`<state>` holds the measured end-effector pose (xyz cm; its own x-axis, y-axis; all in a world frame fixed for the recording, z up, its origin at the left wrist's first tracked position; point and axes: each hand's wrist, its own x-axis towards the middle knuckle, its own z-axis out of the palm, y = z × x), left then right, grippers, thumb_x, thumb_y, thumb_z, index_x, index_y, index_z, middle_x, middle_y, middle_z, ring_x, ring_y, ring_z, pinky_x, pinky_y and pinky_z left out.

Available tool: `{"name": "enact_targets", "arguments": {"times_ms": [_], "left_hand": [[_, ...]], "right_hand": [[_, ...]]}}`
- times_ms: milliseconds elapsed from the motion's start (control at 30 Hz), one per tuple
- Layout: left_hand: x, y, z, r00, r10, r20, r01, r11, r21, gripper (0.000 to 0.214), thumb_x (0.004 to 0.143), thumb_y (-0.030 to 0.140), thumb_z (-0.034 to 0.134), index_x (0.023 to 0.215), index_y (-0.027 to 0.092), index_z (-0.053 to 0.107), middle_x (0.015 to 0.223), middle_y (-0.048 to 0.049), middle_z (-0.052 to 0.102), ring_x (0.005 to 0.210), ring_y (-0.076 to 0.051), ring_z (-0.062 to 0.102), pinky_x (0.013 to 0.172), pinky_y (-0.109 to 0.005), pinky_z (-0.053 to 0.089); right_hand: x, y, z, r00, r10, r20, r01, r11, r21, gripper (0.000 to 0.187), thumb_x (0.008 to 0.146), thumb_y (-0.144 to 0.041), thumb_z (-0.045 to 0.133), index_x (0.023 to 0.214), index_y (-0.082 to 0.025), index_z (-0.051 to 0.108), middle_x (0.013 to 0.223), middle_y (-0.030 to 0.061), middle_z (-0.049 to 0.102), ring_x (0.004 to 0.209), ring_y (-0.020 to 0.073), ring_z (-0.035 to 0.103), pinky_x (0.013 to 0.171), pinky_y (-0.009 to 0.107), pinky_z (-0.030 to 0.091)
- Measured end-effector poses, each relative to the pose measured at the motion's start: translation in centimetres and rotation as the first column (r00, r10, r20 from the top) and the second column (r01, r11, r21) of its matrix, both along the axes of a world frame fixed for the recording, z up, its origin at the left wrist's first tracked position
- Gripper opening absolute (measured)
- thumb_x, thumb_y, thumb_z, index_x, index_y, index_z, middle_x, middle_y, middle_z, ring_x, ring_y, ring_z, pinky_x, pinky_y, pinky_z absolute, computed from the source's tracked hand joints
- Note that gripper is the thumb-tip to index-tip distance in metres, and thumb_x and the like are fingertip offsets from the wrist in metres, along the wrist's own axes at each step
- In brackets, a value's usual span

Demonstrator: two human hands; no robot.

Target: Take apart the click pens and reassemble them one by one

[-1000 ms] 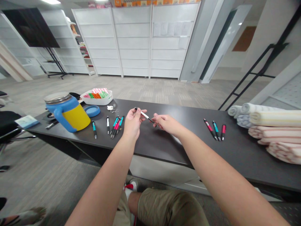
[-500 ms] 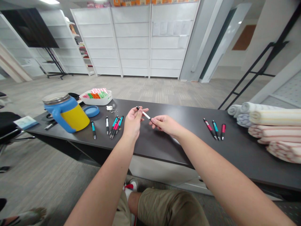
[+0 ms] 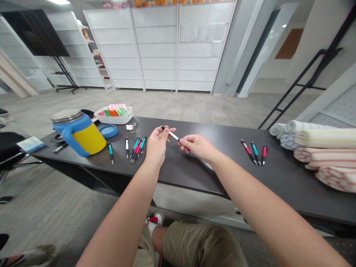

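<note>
I hold a black and white pen (image 3: 172,135) in the air above the dark table (image 3: 194,174), one end in each hand. My left hand (image 3: 157,145) pinches its upper end between thumb and fingers. My right hand (image 3: 196,146) is closed round its lower end, which is hidden in the fingers. On the table left of my left hand lies a bunch of teal, pink and black pens (image 3: 137,145), with two single pens (image 3: 127,142) further left. Three more pens (image 3: 254,151) lie to the right of my right hand.
A yellow and blue jug (image 3: 80,134) stands at the table's left end beside a blue lid (image 3: 108,131). A white tray (image 3: 114,115) of coloured items sits behind it. Rolled towels (image 3: 319,152) are stacked at the right end. My knee (image 3: 200,244) shows below the table.
The pen has risen slightly and my right hand has slid further over its lower end. Both hands keep their hold.
</note>
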<state>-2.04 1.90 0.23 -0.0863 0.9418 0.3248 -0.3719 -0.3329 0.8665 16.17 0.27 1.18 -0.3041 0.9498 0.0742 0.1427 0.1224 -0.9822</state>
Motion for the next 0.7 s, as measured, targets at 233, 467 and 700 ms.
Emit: {"name": "enact_targets", "arguments": {"times_ms": [233,467,700], "left_hand": [[0.1,0.0,0.0,0.998,0.047,0.033,-0.047,0.999,0.010,0.036,0.084,0.045,0.082,0.102,0.017,0.068,0.098,-0.0101,0.080,0.075,-0.012,0.066,0.063,-0.022,0.044],[0.1,0.0,0.1,0.988,-0.029,0.149,0.030,1.000,-0.006,0.037,0.082,0.041,0.085,0.102,0.017,0.065,0.099,-0.0090,0.079,0.073,-0.010,0.066,0.069,-0.022,0.050],[0.3,-0.9,1.0,0.972,-0.173,0.161,0.180,0.983,-0.032,0.046,0.079,0.040,0.086,0.115,0.020,0.067,0.110,-0.0111,0.078,0.090,-0.017,0.072,0.084,-0.031,0.056]], "right_hand": [[0.0,0.0,0.1,0.999,-0.009,0.044,0.008,0.999,0.033,0.038,0.088,-0.053,0.070,0.087,-0.015,0.074,0.069,0.0007,0.065,0.057,0.0100,0.053,0.058,0.025,0.044],[-0.3,-0.5,0.4,0.999,0.006,0.036,-0.008,0.998,0.063,0.046,0.093,-0.061,0.061,0.092,-0.016,0.070,0.063,-0.0037,0.053,0.054,0.0095,0.045,0.054,0.025,0.036],[-0.5,-1.2,1.1,0.976,0.142,-0.163,-0.160,0.981,-0.106,0.046,0.091,-0.063,0.063,0.091,-0.017,0.065,0.058,-0.0078,0.039,0.052,0.0088,0.028,0.052,0.025,0.024]]}}
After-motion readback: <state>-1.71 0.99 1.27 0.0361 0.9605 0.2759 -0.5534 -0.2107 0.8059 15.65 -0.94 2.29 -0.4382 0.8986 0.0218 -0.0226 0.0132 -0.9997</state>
